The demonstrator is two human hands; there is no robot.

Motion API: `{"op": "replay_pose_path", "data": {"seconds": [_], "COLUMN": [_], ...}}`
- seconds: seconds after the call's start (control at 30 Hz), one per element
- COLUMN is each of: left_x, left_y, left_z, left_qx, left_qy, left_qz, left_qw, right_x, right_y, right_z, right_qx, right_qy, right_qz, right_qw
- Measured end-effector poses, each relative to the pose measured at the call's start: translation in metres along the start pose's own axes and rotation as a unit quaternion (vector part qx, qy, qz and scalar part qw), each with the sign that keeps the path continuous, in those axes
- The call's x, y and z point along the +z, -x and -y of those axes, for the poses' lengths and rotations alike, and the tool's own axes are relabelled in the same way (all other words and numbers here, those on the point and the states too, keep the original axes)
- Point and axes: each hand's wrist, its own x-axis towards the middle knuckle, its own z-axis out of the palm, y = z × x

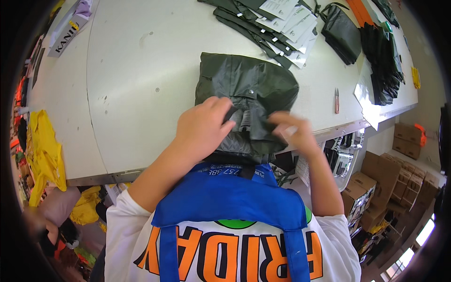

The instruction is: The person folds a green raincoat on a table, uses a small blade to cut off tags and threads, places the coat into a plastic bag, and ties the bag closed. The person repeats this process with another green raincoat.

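Observation:
In front of me on the white table lies a folded dark green raincoat-like garment (250,75). It has a snap button near its middle, and a mesh lining with a white label shows in its opening. My left hand (201,126) is at the left side of this opening, with thumb and fingers closed on the dark edge of the fabric. Over the garment's right side is my right hand (295,134), its fingers bent and smeared by motion. Whether the right fingers grip the cloth cannot be made out.
Folded dark green garments with white paper cards (286,28) are stacked at the far side. Right of them lie a dark pouch (342,35), black cloth (379,61) and small red-handled snips (337,101). A box (68,35) stands far left; yellow cloth (44,150) hangs at the left edge.

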Motion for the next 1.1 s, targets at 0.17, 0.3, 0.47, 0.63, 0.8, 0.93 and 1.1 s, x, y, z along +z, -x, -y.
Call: {"op": "replay_pose_path", "data": {"seconds": [0.17,0.3,0.47,0.63,0.8,0.93,1.1], "left_x": [0.010,0.021,0.023,0.023,0.016,0.023,0.021], "left_y": [0.003,0.006,0.007,0.009,0.007,0.003,0.003], "left_z": [-0.004,0.008,0.012,0.018,0.018,0.028,0.030], "left_qx": [0.085,0.165,0.135,0.075,-0.099,-0.159,-0.183], "left_qy": [0.026,0.053,0.104,0.159,0.335,0.448,0.491], "left_qz": [-0.019,-0.078,-0.071,-0.083,-0.041,-0.061,-0.049], "left_qw": [0.996,0.982,0.983,0.981,0.936,0.877,0.850], "right_x": [-0.114,-0.143,-0.115,0.000,0.056,0.080,0.092], "right_y": [-0.021,-0.010,-0.026,-0.027,-0.017,-0.021,-0.029], "right_z": [-0.157,-0.190,-0.116,0.044,0.062,0.058,0.062], "right_qx": [0.263,0.296,0.153,0.065,0.139,0.182,0.181], "right_qy": [0.452,0.407,0.063,-0.126,-0.106,-0.184,-0.202], "right_qz": [-0.465,-0.370,-0.484,-0.246,-0.137,-0.164,-0.183], "right_qw": [0.714,0.781,0.859,0.959,0.975,0.952,0.945]}}
